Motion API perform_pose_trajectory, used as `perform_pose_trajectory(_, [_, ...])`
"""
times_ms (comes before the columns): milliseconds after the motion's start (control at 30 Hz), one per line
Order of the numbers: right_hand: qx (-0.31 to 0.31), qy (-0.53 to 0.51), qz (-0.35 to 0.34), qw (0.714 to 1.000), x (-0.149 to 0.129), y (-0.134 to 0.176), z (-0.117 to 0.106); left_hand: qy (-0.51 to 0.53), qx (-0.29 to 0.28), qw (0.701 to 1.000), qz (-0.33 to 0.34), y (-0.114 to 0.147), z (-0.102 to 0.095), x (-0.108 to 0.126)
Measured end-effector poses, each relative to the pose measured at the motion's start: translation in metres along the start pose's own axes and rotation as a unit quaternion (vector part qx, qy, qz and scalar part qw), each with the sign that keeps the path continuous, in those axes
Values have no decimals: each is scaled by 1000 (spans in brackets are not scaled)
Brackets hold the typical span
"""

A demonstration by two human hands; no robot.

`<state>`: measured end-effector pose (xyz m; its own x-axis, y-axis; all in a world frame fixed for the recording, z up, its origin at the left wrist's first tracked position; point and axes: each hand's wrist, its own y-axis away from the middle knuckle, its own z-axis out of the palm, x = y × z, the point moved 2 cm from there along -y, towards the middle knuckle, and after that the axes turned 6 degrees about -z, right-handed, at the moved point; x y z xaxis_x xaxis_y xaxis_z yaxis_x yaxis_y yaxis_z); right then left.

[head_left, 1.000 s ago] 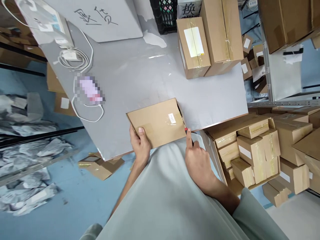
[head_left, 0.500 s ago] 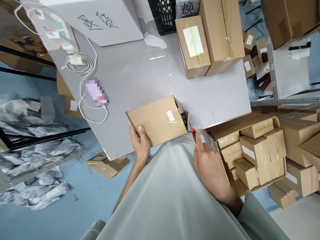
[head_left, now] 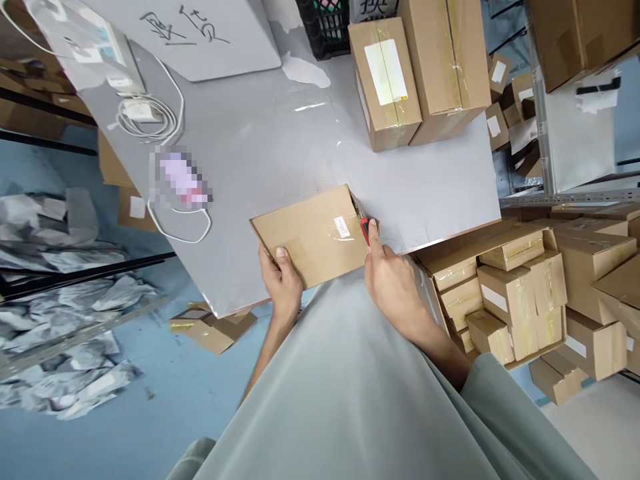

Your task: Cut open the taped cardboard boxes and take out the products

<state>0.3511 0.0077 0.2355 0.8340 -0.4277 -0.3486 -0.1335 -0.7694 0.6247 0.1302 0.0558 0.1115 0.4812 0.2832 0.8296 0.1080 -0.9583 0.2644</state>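
A brown cardboard box (head_left: 307,233) with a small white label lies tilted at the table's near edge, against my clothing. My left hand (head_left: 283,280) grips its left end, thumb on top and fingers around the side. In my right hand (head_left: 393,280) is a red and black utility knife (head_left: 366,230), the index finger stretched along its handle. The knife is at the right end of the box, where the cardboard looks partly open; its blade is hidden from view.
Two taped cartons (head_left: 387,80) stand at the back of the grey table (head_left: 260,147), beside a black crate (head_left: 327,27). A white cable (head_left: 165,120) and a blurred-out purple item (head_left: 183,179) lie left. A large carton of small boxes (head_left: 520,300) sits at right.
My right hand has moved up and left, bringing the knife against the box's right end. The left hand keeps its grip and the box stays nearly in place.
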Motion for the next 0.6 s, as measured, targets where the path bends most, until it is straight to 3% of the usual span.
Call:
perform_pose_trajectory(200, [-16,11,11,1000,-7,-4,-2,8,7,1000,1,0,2,-3])
perform_pose_trajectory(367, [2,-9,-12,1000,10,31,7,27,5,1000,-5,0,2,-6])
perform_pose_trajectory(433, [54,-25,-42,997,26,48,7,31,4,1000,-3,-1,2,-8])
perform_pose_trajectory(500, [150,-67,-29,986,52,52,8,35,3,999,-2,-3,1,-11])
perform_pose_trajectory(600, [245,-157,36,956,111,11,27,45,0,999,-10,-7,-3,-20])
